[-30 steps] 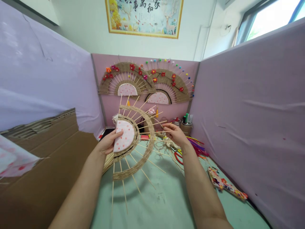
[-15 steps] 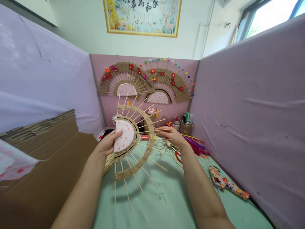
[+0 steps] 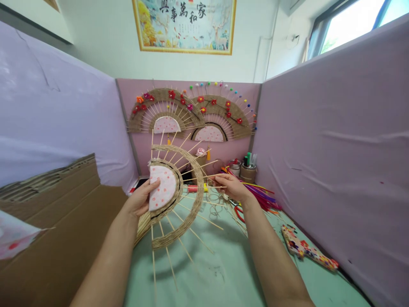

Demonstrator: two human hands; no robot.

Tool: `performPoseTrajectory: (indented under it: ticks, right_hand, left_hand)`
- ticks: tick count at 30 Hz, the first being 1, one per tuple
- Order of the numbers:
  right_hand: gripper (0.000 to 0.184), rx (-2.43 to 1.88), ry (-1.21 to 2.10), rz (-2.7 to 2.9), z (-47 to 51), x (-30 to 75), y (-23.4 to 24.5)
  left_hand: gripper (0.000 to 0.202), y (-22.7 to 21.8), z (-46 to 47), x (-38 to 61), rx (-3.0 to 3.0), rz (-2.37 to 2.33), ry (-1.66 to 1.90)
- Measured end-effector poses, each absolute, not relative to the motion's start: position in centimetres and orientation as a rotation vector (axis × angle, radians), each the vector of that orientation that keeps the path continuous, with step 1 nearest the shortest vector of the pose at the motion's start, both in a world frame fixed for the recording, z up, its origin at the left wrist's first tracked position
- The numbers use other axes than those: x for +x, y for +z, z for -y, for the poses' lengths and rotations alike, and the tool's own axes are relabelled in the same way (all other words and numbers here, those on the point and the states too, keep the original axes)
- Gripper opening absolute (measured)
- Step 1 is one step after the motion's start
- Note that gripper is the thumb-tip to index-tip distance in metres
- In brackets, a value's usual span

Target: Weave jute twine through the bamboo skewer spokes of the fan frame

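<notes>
In my left hand (image 3: 142,199) is a half-round fan frame, gripped by the straight edge of its white, pink-dotted fabric centre (image 3: 162,187), thumb on the front. Thin wooden sticks (image 3: 204,218) spread out from the centre. A brown twine band (image 3: 198,194) is woven across them in an arc, apart from the inner twine border. The fan stands on its side, curved edge to the right. My right hand (image 3: 231,186) is closed in a pinch among the stick ends just right of the band, on what looks like a strand of twine; the fingertips partly hide it.
Two finished fans (image 3: 166,102) with red flowers hang on the pink back panel. Pens in a holder (image 3: 248,172), coloured pipe cleaners (image 3: 260,196) and red-handled scissors (image 3: 239,213) lie behind my right hand. A flower-patterned glue gun (image 3: 308,249) is at right, cardboard (image 3: 73,221) at left.
The view has tilted up and shifted slightly, so the scene sits a little lower and left. Both hands keep their holds; my right hand stays beside the fan's outer sticks.
</notes>
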State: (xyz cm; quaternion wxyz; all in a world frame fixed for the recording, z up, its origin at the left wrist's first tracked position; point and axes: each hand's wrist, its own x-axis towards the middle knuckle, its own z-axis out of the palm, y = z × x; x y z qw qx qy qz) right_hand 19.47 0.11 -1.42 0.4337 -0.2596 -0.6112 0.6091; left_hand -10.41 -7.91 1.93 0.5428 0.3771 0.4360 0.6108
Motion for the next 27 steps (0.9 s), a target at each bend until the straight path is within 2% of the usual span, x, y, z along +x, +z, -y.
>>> performPoseTrajectory:
  ticks: [5,10,14,18,27]
  right_hand:
    - [0.033,-0.828,1.118,1.759,0.2,19.5,-0.9]
    - [0.018,-0.855,0.678,1.898,0.2,18.9,-0.4]
    - [0.014,-0.922,0.443,1.923,0.2,18.5,-0.3]
    - [0.013,-0.912,0.331,1.902,0.7,18.0,0.0]
    - [0.015,-0.834,0.308,1.84,1.4,17.5,0.6]
  left_hand:
    - [0.032,1.8,7.7,-10.6,0.921,-1.073,1.478]
    - [0.028,2.0,7.8,-10.5,0.927,-1.094,1.503]
    - [0.026,2.2,8.0,-10.5,0.942,-1.079,1.541]
    - [0.025,2.3,8.1,-10.5,0.941,-1.066,1.575]
    - [0.024,2.9,8.8,-9.9,0.885,-1.014,1.664]
